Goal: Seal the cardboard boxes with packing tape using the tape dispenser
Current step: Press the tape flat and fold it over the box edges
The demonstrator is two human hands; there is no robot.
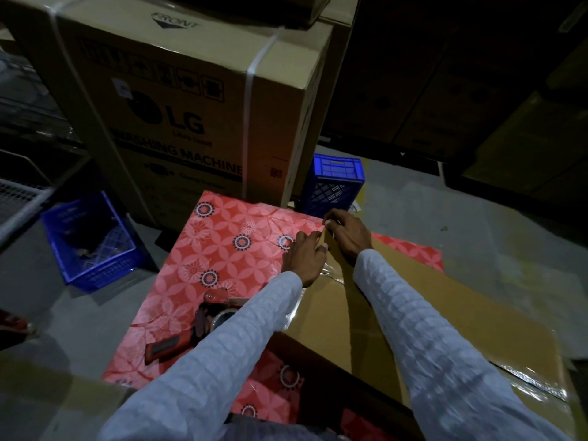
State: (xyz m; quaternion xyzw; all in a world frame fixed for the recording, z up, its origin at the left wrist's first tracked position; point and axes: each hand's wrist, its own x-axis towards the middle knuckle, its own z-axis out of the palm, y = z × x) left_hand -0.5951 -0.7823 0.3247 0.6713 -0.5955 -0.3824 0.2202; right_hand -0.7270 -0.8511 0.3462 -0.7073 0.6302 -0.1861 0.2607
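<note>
**A:** Both hands up at the far corner of the flat cardboard box — left hand lying on the corner edge with fingers fairly straight, pressing down. Right hand just beside it, fingertips curled in on the corner edge, maybe pinching the box flap or the tape; too dim to tell which.

**B:** Shiny clear tape showing just below the left wrist, running across the box top. More of it glinting at the near right edge.

**A:** Tape dispenser lying loose on the red flowery tablecloth, left of the box, partly hidden under the left sleeve. Not held by anything.

**B:** Behind all that — big washing machine carton, blue crate right of it, another blue crate on the floor at left.
</note>
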